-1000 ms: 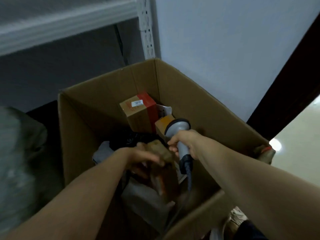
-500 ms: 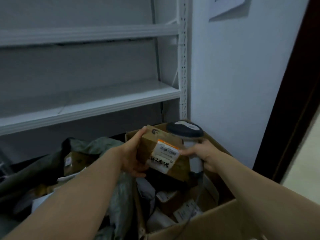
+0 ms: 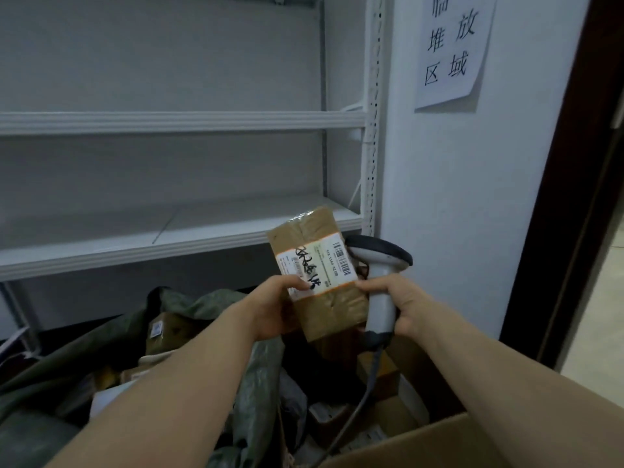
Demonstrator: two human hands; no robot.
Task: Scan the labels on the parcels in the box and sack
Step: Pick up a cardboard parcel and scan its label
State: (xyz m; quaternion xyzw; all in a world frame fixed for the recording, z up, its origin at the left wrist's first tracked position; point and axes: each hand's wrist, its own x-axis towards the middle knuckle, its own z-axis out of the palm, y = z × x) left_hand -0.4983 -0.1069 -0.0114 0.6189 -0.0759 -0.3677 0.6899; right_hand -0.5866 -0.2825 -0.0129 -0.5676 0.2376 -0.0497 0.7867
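Parcel point(image 3: 332, 309), a brown taped carton, is held up in front of the shelf unit point(image 3: 169, 238), above the box point(image 3: 422, 444) & sack point(image 3: 216, 298). Left hand point(image 3: 273, 309) grips its lower-left edge: thumb on the white label point(image 3: 317, 265) w/ barcode + black handwriting, other fingers hidden behind. Right hand point(image 3: 401, 305) is wrapped round the grey scanner point(image 3: 380, 265) handle, fingers curled; one fingertip seems to touch the parcel's right edge, hard to tell. Scanner head sits just behind the parcel's upper right, cable point(image 3: 358, 410) dropping into the box. More pkgs lie in box & sack. Paper sign point(image 3: 449, 49) on wall, upper right.
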